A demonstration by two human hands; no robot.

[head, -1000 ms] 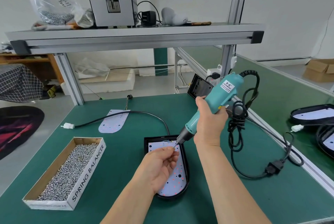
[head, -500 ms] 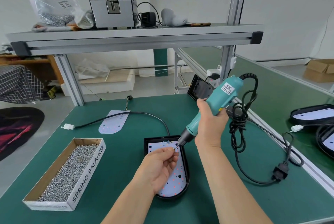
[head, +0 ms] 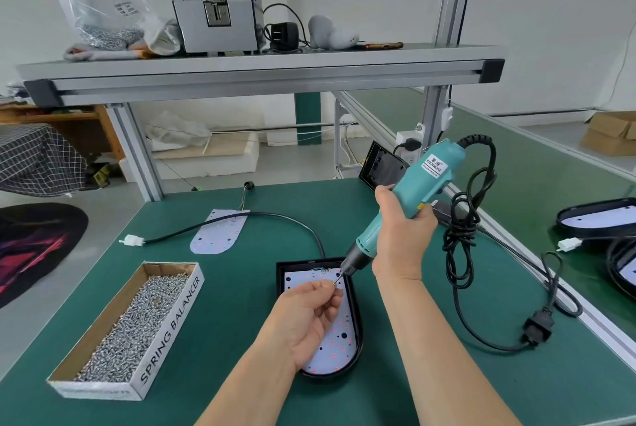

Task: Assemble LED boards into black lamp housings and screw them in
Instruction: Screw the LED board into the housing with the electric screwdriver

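LED board [head: 339, 346] lies seated in the black lamp housing [head: 358, 346], which rests flat on the green bench [head: 241, 374] just in front of the person. Above its far right corner the left hand [head: 303, 315] pinches a small screw [head: 334, 283] between thumb and forefinger and holds it to the bit of the teal electric screwdriver [head: 423, 181]. The right hand [head: 401, 239] is wrapped around the driver's barrel, tilting it down toward that corner.

By my reading the board is placed and fastening is under way, with this screw not yet driven. Whether other holes already hold screws is too small to tell.

Further out, a cardboard box of screws [head: 172, 329] sits to the left. A second board [head: 218, 233] lies bare farther back, so at least one more assembly seems left. Other housings [head: 595, 215] lie on the neighbouring bench.
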